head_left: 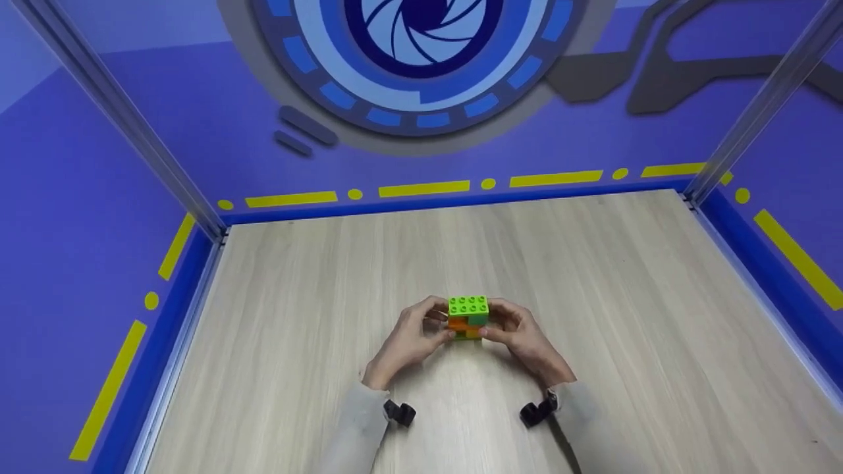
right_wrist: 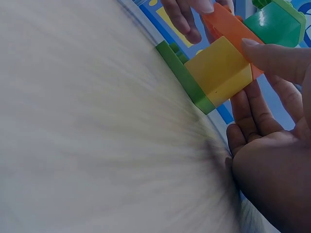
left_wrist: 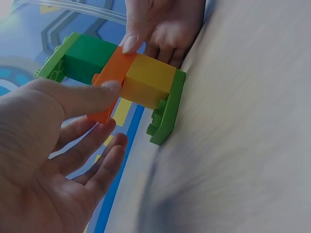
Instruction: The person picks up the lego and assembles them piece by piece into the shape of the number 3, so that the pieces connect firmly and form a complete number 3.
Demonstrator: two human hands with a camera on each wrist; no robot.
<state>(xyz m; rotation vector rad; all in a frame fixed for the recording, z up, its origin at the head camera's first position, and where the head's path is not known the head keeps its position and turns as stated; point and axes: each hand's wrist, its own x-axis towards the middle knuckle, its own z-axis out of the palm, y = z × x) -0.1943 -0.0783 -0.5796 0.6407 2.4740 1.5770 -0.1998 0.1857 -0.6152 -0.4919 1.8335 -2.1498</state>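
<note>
Left hand (head_left: 409, 336) pinching the brick stack (head_left: 468, 318) from its left side, thumb tip on the orange brick (left_wrist: 111, 82), other fingers loosely spread below. Right hand (head_left: 520, 333) gripping the same stack from the opposite side, thumb on the orange layer, fingers cupped behind. Stack standing upright on the wooden table (head_left: 593, 276), near the front middle, long axis vertical: light green plate (left_wrist: 167, 109) at the bottom, yellow brick (left_wrist: 148, 80), orange, dark green brick (left_wrist: 90, 56), then a studded light green top plate (head_left: 468, 305) facing up. No readable writing or brand visible on the bricks. Blue walls (head_left: 79, 197) with yellow dashes around the table.
</note>
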